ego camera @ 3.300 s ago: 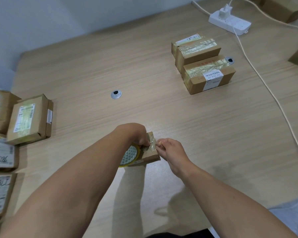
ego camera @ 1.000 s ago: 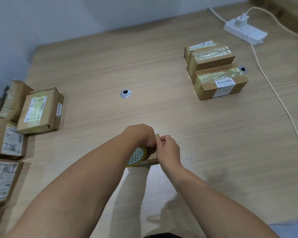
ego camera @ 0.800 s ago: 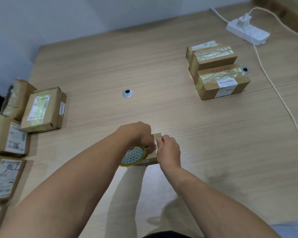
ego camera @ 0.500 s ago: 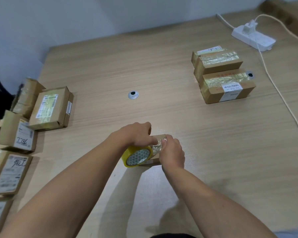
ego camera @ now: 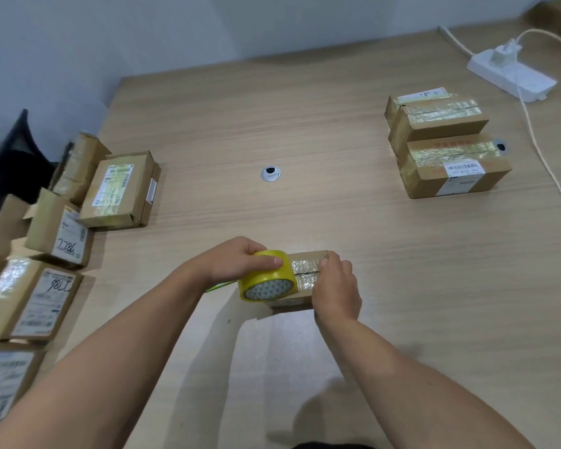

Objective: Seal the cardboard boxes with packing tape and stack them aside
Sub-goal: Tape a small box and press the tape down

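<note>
My left hand (ego camera: pixel 234 264) grips the yellow tape roll (ego camera: pixel 268 277). The thumb lies curled over the top of the roll and the other fingers (ego camera: pixel 250 246) wrap round its far side, so the hand is closed on it. The roll stands on edge against the left end of the small box (ego camera: pixel 306 275), with its patterned core facing me.

My right hand (ego camera: pixel 336 290) is at the right end of that box. Its fingers (ego camera: pixel 329 259) are bent and press down on the shiny tape strip (ego camera: pixel 305 270) that runs along the top. I cannot tell whether they pinch the tape's end or only press it flat. The small box sits on the table (ego camera: pixel 370 335) right in front of me, near its front edge, between my two hands.

Well off to the right, further back, is a group of taped boxes (ego camera: pixel 434 123). The nearest of them (ego camera: pixel 457 176) has a white barcode label and some red print, too small to read. Beyond them lies a white power strip (ego camera: pixel 512 74) with a charger plugged in, and a pale cord (ego camera: pixel 544 157) runs past the boxes.

Along the left edge of the table lie more boxes. A flat box (ego camera: pixel 120 189) has a printed label. Two others (ego camera: pixel 62 234) (ego camera: pixel 36 299) have white labels with handwritten marks in black, which I cannot read with certainty. A round metal cable hole (ego camera: pixel 270 174) is set in the middle of the table.
</note>
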The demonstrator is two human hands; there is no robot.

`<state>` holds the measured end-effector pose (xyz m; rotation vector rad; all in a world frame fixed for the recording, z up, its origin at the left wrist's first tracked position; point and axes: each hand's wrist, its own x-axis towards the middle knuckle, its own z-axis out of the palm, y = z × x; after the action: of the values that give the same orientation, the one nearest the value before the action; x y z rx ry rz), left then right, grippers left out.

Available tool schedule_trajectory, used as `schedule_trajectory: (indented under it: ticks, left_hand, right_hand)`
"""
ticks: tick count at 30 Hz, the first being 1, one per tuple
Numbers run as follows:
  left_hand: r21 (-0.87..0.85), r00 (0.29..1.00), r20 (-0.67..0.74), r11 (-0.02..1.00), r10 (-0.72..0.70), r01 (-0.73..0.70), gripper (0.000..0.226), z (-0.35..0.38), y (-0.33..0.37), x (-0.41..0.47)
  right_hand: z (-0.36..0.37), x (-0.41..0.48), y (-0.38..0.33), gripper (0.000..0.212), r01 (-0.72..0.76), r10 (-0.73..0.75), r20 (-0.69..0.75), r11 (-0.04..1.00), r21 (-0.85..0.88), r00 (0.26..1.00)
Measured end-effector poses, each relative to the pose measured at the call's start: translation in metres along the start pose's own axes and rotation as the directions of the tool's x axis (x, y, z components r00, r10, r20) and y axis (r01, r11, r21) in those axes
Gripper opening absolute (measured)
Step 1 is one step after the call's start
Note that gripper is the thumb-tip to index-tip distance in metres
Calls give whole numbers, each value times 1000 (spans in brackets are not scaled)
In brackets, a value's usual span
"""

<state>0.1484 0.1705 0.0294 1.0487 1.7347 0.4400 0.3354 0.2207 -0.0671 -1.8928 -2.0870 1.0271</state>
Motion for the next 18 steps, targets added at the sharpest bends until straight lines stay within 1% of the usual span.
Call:
schedule_trajectory:
  ticks: [4, 5, 8, 10, 13, 15, 16, 18]
  left_hand:
    - [187, 1000, 16, 982, -27, 24, 37, -9, 10, 10]
    - [222, 999, 16, 975, -32, 27, 35, -9, 11, 12]
    - [311, 999, 6, 949, -51, 46, 33, -11, 13, 17]
    - [392, 997, -11, 916, -81, 79, 35, -16, 10, 16]
    - [472, 991, -23, 873, -130, 126, 38, -21, -1, 10]
    - [502, 992, -30, 856, -124, 122, 36, -18, -5, 7]
    - [513, 992, -36, 850, -120, 122, 36, -17, -5, 7]
    - [524, 991, -59, 841, -118, 131, 38, -17, -7, 8]
  right_hand:
    - [0, 1, 0, 45, 14, -14, 24, 1000, -17, 1000]
    - [0, 1, 0, 50, 19, -18, 32, 1000, -25, 999]
    - [0, 2, 1, 74, 38, -32, 69, 996, -78, 997]
    - [1, 2, 2, 80, 66, -59, 72, 994, -90, 996]
    - [3, 3, 2, 77, 188, -184, 39, 970, -157, 982]
    - [5, 7, 1, 70, 241, -239, 31, 955, -176, 971]
    - [5, 8, 0, 63, 253, -251, 34, 953, -164, 967]
    - [3, 10, 0, 44, 272, -268, 50, 956, -111, 962]
